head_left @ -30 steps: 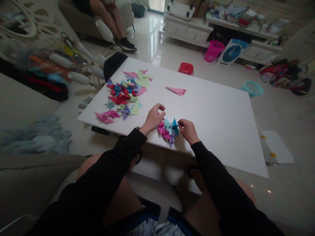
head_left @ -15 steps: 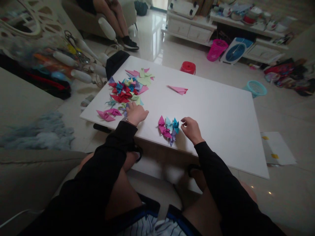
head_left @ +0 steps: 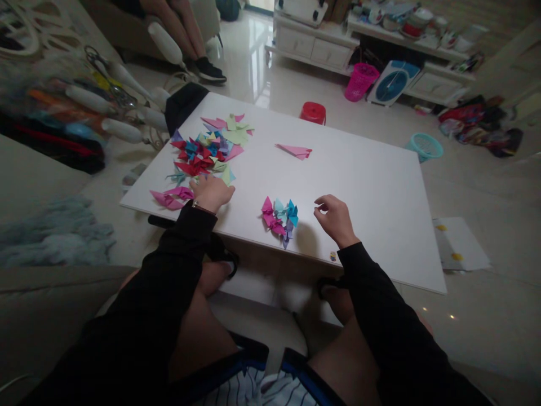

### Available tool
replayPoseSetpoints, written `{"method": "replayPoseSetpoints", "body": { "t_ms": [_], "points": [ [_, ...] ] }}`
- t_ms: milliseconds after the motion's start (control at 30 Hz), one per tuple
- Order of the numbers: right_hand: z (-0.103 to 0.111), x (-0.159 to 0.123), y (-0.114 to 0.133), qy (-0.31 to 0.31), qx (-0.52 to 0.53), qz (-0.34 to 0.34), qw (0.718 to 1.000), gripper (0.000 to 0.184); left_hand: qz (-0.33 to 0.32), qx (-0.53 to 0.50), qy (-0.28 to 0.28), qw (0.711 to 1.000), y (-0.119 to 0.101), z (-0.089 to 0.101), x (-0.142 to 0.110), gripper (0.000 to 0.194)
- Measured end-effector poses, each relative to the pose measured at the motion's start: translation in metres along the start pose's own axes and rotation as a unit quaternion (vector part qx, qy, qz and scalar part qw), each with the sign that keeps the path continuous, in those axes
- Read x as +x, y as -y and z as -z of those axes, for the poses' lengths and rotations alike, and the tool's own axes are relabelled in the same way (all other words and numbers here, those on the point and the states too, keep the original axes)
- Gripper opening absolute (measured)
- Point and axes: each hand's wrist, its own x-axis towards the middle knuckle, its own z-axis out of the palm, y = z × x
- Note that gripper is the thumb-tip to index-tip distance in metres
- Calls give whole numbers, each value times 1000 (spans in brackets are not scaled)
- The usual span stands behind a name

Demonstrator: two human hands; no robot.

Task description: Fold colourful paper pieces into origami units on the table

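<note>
On the white table (head_left: 359, 186), my left hand (head_left: 212, 193) reaches palm down over the near edge of a pile of folded paper cranes (head_left: 202, 155), its thumb spread to the side. What lies beneath its fingers is mostly hidden. Two magenta cranes (head_left: 171, 198) lie just left of it. Between my hands sits a small cluster: magenta cranes (head_left: 267, 211), a pale blue crane (head_left: 279, 210), a bright blue crane (head_left: 292, 212) and a purple crane (head_left: 287, 232). My right hand (head_left: 337, 220) hovers right of this cluster, fingers curved, a gap between thumb and forefinger and nothing visible there.
A pink folded paper piece (head_left: 296, 151) lies alone towards the far side. Light green paper pieces (head_left: 237, 132) rest behind the pile. Beyond the table stand a red stool (head_left: 313, 111), a turquoise basket (head_left: 426, 148) and a pink basket (head_left: 360, 82). Another person's legs (head_left: 186, 28) show at upper left.
My right hand has drawn away from the small cluster to the right. My left hand stays at the pile's near edge. The whole view has shifted slightly.
</note>
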Motion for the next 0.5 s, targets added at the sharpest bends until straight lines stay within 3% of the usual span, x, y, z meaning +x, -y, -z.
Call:
{"method": "replayPoseSetpoints", "body": {
  "t_ms": [100,167,300,500],
  "points": [
    [6,-2,-2,-12,6,5,1000,11,-90,-22,-48,995,-27,5,-11,21],
    [9,-2,-1,-23,11,10,1000,10,-157,-68,-40,984,-45,4,-15,3],
    [11,-1,4,-41,26,25,998,10,-272,-166,15,948,-73,-6,-26,16],
    [10,-1,14,-45,29,45,998,12,-359,-223,76,903,-92,-16,-55,16]
  ]
}}
